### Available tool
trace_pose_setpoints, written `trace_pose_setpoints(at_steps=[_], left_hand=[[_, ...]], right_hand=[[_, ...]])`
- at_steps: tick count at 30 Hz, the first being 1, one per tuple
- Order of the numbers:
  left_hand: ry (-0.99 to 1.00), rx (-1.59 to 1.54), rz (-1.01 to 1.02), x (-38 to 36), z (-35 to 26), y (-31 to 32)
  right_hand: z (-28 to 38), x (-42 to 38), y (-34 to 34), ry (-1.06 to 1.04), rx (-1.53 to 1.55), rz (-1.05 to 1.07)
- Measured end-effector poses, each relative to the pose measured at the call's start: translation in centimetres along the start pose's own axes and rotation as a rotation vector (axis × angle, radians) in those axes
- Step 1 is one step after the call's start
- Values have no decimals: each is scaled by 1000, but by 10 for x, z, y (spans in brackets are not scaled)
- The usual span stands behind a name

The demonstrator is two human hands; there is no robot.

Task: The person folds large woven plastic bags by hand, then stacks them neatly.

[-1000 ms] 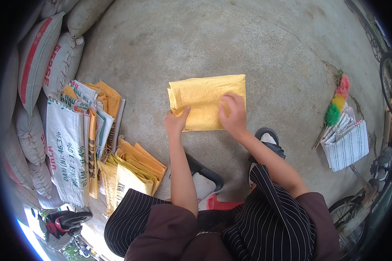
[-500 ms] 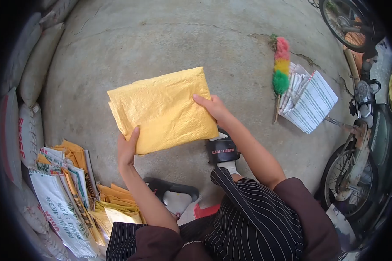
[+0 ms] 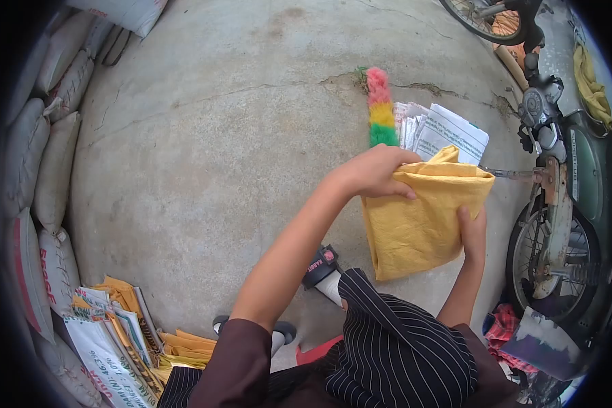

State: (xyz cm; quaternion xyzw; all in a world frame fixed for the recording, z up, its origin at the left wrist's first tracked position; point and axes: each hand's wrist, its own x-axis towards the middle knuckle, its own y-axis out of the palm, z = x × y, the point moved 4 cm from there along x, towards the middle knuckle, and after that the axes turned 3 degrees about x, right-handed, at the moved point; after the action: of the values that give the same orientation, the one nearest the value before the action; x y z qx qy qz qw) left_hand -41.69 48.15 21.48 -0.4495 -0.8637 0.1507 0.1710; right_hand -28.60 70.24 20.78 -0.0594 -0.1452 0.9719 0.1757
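Observation:
A folded yellow woven sack (image 3: 418, 231) hangs between my two hands, right of centre. My left hand (image 3: 381, 173) grips its upper left edge, thumb on the near face and fingers over the top. On its right side, my right hand (image 3: 474, 230) holds the edge with the thumb showing in front. Just behind the sack lie folded white sacks with printed lines (image 3: 452, 136), partly covered by it. Beside them is a pink, yellow and green duster (image 3: 379, 102), its handle hidden behind my left hand.
Folded white and yellow sacks (image 3: 109, 340) stand at the lower left. Filled sacks (image 3: 58, 170) are stacked along the left side. A motorbike (image 3: 557, 204) stands at the right, with another wheel (image 3: 486, 17) at the top right. A red object (image 3: 318, 349) sits near my legs.
The yellow sack has moved to the right and is now held more upright. My left hand has shifted to its top edge. The view has turned, so the duster and white sacks appear further left.

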Motion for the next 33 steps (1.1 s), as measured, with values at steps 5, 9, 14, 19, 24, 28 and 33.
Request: trace_pose_setpoints(at_steps=[5,9,14,19,24,28,33], left_hand=[[-148,96,-169,49,11,15],[-17,262,-833,44,18,10],[-248,265,-854,1,53,46],[-401,263,-785,-41,78,79],[-505,208,-684,-62,87,111],[-528,151,-626,-65,82,132],[-487,156,-588,-78,58,127]], right_hand=[[12,51,-34,19,-165,-383],[-19,123,-53,-60,-538,-623],[-162,183,-20,-142,-1216,-596],[-144,188,11,186,-1107,-213],[-146,175,49,357,-963,-314],[-164,190,56,410,-1080,-274],[-145,205,55,569,-1068,-172]])
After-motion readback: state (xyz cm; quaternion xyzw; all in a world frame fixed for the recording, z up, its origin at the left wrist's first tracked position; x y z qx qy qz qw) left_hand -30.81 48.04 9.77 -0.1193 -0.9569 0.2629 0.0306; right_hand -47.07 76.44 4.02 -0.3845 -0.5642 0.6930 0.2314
